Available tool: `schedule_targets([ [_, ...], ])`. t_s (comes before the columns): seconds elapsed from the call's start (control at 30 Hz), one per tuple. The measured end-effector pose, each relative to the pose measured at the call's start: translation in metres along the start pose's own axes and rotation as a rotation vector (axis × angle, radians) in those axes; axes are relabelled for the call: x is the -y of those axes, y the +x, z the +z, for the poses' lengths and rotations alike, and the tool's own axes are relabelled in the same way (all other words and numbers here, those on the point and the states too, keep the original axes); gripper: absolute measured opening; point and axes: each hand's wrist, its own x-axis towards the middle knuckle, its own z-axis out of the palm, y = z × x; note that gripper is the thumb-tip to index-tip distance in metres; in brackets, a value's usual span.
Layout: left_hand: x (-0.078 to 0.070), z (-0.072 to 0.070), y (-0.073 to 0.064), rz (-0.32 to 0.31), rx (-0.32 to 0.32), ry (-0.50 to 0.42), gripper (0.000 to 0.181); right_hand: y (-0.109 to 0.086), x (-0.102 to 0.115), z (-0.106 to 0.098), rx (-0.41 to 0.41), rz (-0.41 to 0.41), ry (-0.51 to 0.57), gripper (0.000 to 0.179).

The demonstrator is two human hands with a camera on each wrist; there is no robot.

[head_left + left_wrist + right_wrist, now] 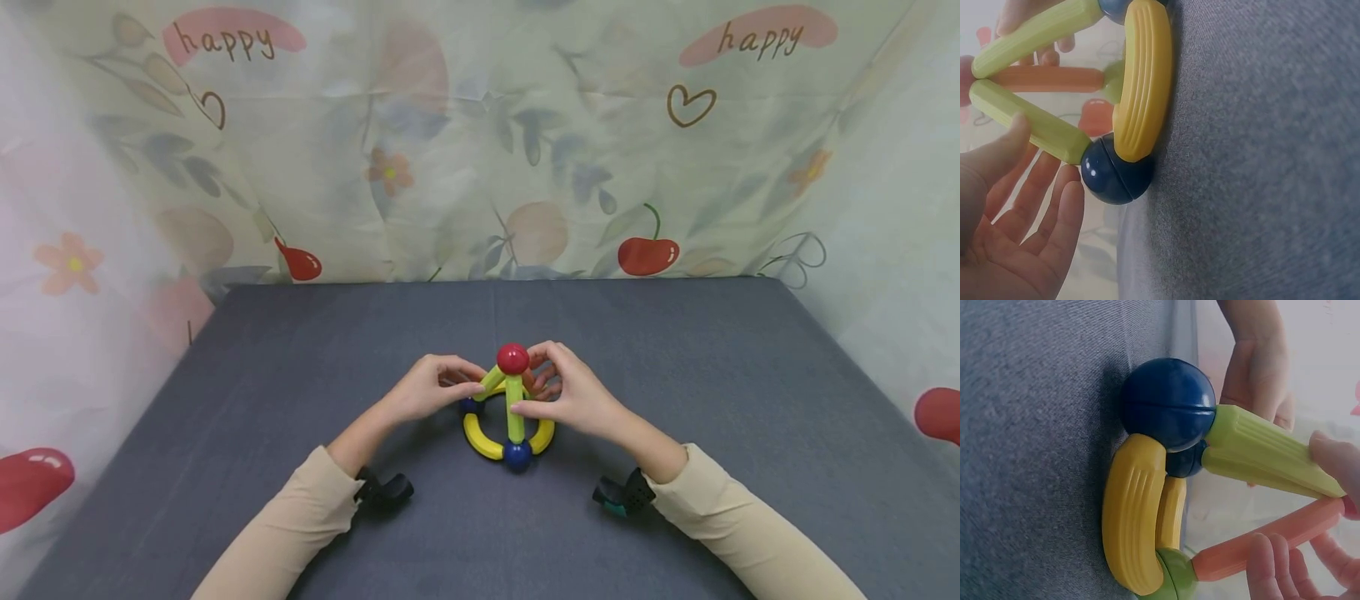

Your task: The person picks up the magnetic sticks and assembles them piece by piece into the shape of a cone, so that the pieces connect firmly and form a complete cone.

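Note:
A ball-and-stick building toy stands on the dark cloth as a pyramid. Its base ring has yellow curved sticks (1129, 519) joined by blue balls (1169, 400) and a green ball (1179, 575). Two light green sticks (514, 421) and an orange stick (1229, 553) slope up to a red ball (513, 359). My left hand (423, 392) pinches the left light green stick (1054, 134), thumb in front and fingers behind. My right hand (577, 396) holds the upper part, thumb on the front light green stick, other fingers around the orange one.
Dark grey cloth (337, 333) covers the table. A printed curtain (465, 167) hangs along its back edge and down both sides. Black wrist cameras (386, 490) sit at both sleeve cuffs, low over the table.

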Motion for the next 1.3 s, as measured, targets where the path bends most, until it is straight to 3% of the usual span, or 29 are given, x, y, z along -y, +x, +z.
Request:
schedule_targets([
  [0.6, 0.002, 0.002, -0.005, -0.001, 0.002, -0.043, 0.022, 0.009, -0.006, -0.014, 0.111, -0.006, 0.015, 0.051],
  [0.97, -0.002, 0.008, -0.006, 0.000, -0.029, -0.058, 0.024, 0.012, -0.017, -0.019, 0.091, -0.025, -0.013, 0.029],
  [1.3, -0.006, 0.010, -0.004, 0.016, -0.053, -0.027, 0.025, 0.015, -0.020, -0.021, 0.090, -0.021, 0.030, 0.026],
])
